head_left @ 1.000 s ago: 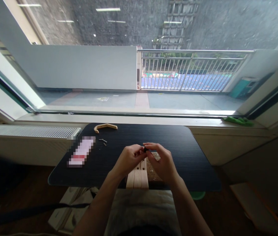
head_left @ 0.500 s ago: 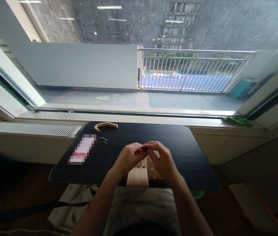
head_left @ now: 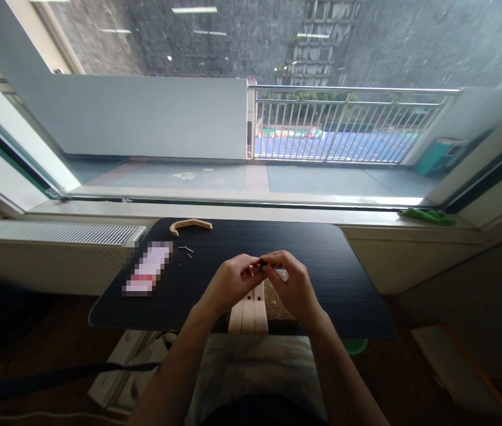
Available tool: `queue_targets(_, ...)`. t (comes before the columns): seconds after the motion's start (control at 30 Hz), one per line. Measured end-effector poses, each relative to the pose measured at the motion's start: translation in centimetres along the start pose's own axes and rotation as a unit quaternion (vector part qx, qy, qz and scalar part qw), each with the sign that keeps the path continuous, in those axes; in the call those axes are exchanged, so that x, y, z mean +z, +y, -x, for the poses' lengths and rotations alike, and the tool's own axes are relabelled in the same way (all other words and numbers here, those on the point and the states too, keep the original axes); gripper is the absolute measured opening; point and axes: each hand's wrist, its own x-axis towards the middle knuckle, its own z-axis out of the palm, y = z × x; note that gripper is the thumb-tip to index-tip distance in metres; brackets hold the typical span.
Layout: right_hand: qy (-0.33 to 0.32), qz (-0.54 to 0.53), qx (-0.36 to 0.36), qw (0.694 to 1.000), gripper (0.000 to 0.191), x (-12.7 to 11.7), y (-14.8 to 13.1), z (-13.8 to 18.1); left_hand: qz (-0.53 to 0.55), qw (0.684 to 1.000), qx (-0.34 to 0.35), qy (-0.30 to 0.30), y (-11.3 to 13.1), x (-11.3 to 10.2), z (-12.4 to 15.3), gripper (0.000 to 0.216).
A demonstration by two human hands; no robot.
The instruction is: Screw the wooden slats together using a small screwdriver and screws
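Observation:
A small dark piece (head_left: 263, 265), too small to name, is pinched between the fingertips of both hands. My left hand (head_left: 236, 276) closes on it from the left, and my right hand (head_left: 290, 273) from the right. Below them lie light wooden strips (head_left: 248, 316) side by side, with dark round holes near their far ends. Beside the strips, partly under my right hand, is a brown block (head_left: 277, 305) with a shiny, clear covering. My hands hide the far ends of the strips.
On the dark table (head_left: 322, 284), a curved wooden piece (head_left: 191, 224) lies at the back left. Several small metal pieces (head_left: 185, 249) are near it, beside a blurred pinkish-white rectangle (head_left: 148, 269). A green cloth (head_left: 427, 216) rests on the windowsill; a radiator (head_left: 55, 232) stands left.
The dark piece shows a little more between my fingertips. Both hands stay in nearly the same place, and the whole view has shifted slightly.

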Motion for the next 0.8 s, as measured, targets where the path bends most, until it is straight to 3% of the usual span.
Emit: queue_targets(0.8,0.021,-0.009,-0.008,1.0,0.012,0.4,-0.22,-0.49,-0.019,0.999,-0.006,0.05,-0.5,0.87,-0.4,0.021)
